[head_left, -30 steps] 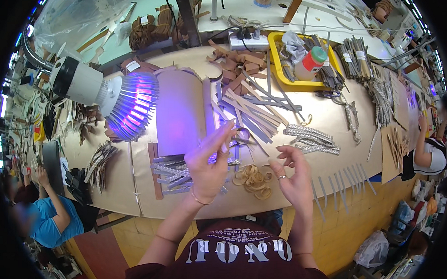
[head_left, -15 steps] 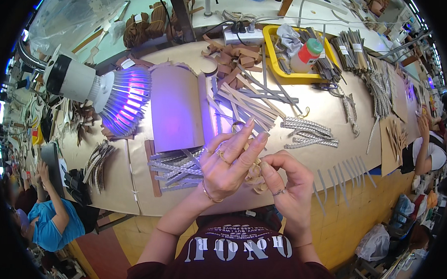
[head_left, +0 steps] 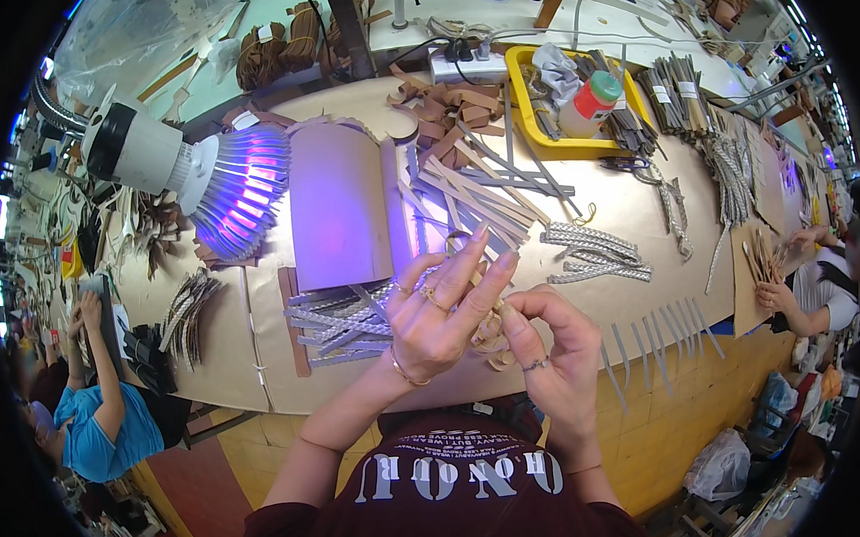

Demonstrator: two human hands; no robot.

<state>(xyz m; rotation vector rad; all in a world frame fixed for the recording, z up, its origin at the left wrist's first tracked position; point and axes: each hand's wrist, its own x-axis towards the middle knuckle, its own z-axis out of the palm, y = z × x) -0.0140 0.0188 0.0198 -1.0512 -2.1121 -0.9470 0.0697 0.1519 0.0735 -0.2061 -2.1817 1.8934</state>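
Observation:
My left hand (head_left: 443, 312) is raised over the front of the table with its fingers spread upward. It holds a narrow tan strip (head_left: 470, 268) upright between the fingers. My right hand (head_left: 555, 363) is close beside it, thumb and forefinger pinched at the strip's lower end by my left thumb. Directly under the two hands a small heap of tan rubber bands (head_left: 489, 344) lies on the brown tabletop (head_left: 640, 219). Whether a band is looped on the strip is hidden by the fingers.
A lamp with violet light (head_left: 234, 191) shines on a curved sheet (head_left: 342, 204). Braided silver strips (head_left: 338, 317) and another bunch (head_left: 596, 251) flank the hands. A yellow tray (head_left: 525, 130) holds a bottle (head_left: 592, 94). Co-workers sit at lower left (head_left: 112, 428) and right (head_left: 808, 296).
My hands came together and rose toward the camera. The right hand, apart a second ago, now pinches next to my left thumb.

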